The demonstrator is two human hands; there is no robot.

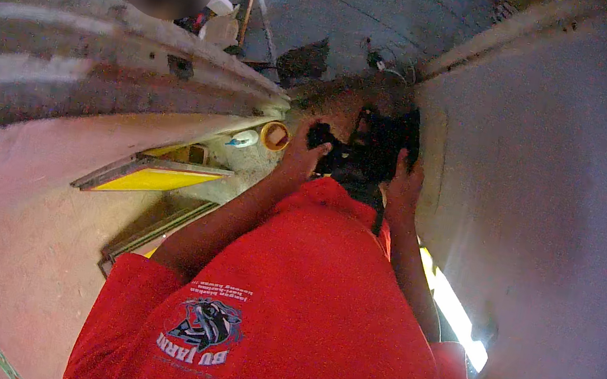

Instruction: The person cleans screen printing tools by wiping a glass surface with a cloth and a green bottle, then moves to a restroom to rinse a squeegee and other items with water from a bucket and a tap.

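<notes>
A bulky black object is in front of my body, between my two hands; it is too dark to tell its kind. My left hand is closed around a rounded black part at its left side. At the right edge, my right hand grips it, thumb pointing away from me. Both forearms reach forward past my red shirt. The far fingers of both hands are partly lost in the dark. To the left of my left hand are a small orange-brown round tub and a white and blue bottle.
Close on my right rises a pale wall. A grey ledge runs along the left above a pinkish wall. Yellow framed panels lean below it. Ahead lie a bluish-grey floor, a stick and clutter beside a blurred patch.
</notes>
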